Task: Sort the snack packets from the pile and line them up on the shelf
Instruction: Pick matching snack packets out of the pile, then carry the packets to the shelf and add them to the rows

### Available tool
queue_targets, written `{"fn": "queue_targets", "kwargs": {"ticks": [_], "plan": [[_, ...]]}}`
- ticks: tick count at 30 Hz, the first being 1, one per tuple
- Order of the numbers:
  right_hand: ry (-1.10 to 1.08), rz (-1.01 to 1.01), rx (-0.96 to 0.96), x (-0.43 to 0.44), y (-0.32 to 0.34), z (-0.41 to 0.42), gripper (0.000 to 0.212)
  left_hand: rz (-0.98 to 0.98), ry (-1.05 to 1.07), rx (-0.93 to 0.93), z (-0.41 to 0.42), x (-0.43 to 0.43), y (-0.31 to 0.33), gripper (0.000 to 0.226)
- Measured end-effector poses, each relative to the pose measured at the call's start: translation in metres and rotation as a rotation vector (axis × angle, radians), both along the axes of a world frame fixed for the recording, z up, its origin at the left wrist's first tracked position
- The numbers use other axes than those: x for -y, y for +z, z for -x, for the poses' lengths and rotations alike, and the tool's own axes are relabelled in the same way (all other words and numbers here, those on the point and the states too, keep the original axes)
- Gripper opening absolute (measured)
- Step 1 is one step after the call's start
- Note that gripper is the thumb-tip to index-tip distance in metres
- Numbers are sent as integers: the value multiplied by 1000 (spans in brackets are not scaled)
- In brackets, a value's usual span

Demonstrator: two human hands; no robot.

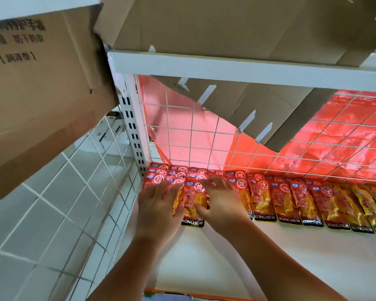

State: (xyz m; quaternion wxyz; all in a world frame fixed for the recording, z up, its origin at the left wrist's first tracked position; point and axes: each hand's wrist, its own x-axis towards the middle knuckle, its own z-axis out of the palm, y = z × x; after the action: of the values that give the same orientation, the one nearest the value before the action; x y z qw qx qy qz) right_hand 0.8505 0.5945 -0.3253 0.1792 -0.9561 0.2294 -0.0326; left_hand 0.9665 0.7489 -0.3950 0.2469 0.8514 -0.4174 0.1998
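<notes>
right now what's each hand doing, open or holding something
Left hand: open, fingers flat on the KONCHEW snack packets.
Right hand: open, pressing on the same packets.

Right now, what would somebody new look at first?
A long row of bright red snack packets lines the back of the white shelf. At its left end, the left grip and right grip, both bare hands, lie flat on packets. Big cardboard boxes fill the top of the view.
</notes>
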Motion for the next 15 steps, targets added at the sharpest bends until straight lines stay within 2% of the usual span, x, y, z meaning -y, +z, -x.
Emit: {"fn": "queue_targets", "kwargs": {"ticks": [5, 11, 15], "plan": [[-31, 20, 130, 13, 6, 28, 67, 45, -26, -54, 25, 19, 19, 49], [-120, 50, 209, 47, 27, 99, 63, 20, -162, -121, 91, 75, 54, 56], [-201, 97, 278, 84, 49, 175, 62, 64, -351, -10, 153, 117, 87, 52]]}}
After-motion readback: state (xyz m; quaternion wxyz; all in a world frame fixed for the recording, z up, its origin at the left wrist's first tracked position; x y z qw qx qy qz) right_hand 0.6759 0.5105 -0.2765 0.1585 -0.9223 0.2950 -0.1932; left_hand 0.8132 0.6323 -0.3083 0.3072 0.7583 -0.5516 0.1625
